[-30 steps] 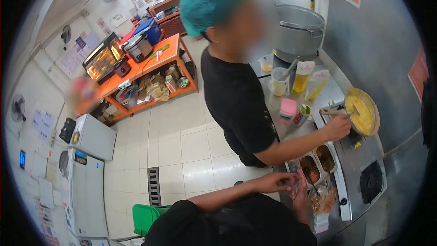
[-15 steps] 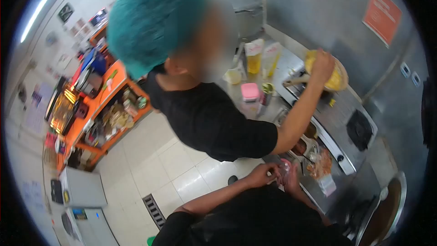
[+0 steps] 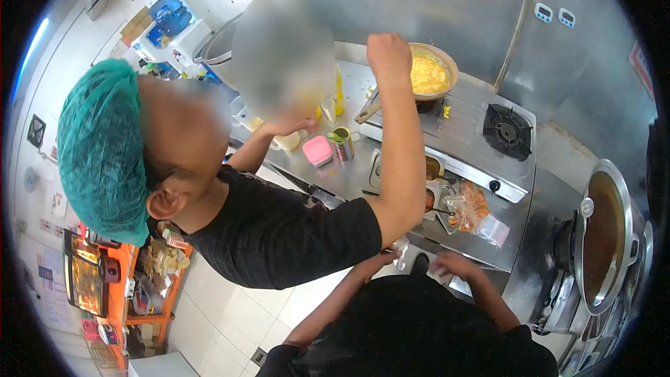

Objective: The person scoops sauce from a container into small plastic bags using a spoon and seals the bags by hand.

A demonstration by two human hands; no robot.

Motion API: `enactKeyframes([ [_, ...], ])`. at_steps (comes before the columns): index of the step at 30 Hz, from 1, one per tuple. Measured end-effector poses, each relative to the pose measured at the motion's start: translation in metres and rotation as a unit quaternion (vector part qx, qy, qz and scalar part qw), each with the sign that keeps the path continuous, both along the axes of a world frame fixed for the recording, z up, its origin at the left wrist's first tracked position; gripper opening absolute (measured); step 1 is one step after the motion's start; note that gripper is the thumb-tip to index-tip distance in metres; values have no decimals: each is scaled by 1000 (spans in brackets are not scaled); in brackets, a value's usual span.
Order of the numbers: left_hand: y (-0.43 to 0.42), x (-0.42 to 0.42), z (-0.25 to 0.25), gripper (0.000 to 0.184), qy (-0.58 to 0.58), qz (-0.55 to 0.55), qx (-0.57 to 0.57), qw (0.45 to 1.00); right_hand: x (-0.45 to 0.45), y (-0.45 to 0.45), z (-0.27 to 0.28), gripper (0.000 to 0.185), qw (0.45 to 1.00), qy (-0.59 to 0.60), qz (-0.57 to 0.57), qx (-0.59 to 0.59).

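Note:
My left hand [image 3: 380, 262] is at the lower middle of the view, fingers closed on a small piece of clear plastic [image 3: 399, 247]. The co-worker's elbow is just above it. My right hand [image 3: 452, 265] is apart from the left, near the counter's front edge; its fingers are small and blurred, and I cannot tell if they hold anything. On the counter beyond it lie a clear bag of orange-red food [image 3: 469, 208] and a whitish plastic packet [image 3: 494, 230]. Metal food containers [image 3: 430, 202] with spoons stand beside them.
A co-worker in a green hair net [image 3: 101, 146] leans in from the left, one hand [image 3: 389, 54] raised by a pan of yellow food [image 3: 429, 73] on the stove [image 3: 467, 146]. A pink-lidded tub [image 3: 317, 150] and an opened can [image 3: 340, 143] stand nearby. A large pot [image 3: 604, 237] of brown liquid is at right.
My hands have moved apart, the clear plastic staying in the left. The co-worker has shifted left in view and turned, with the hand lifted beside the pan. My view has swung right.

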State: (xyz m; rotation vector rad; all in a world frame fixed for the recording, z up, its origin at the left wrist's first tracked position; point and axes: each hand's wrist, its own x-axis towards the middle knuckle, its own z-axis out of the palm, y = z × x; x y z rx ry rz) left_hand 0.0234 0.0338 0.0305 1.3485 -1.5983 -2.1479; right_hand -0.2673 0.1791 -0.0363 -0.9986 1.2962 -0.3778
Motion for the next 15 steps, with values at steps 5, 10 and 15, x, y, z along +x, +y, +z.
enactKeyframes([
  [5, -7, -16, 12, 57, 4, -41, -57, 997, 70, -54, 89, 20, 964, -174, -184, -78],
  [10, -3, -15, 1, 41, 58, 35, -157, 985, 69, -65, 64, 15, 970, -124, -141, -157],
  [15, -3, 13, -37, 58, 110, 36, -86, 990, 72, -62, 50, 10, 963, -98, -203, -148],
])
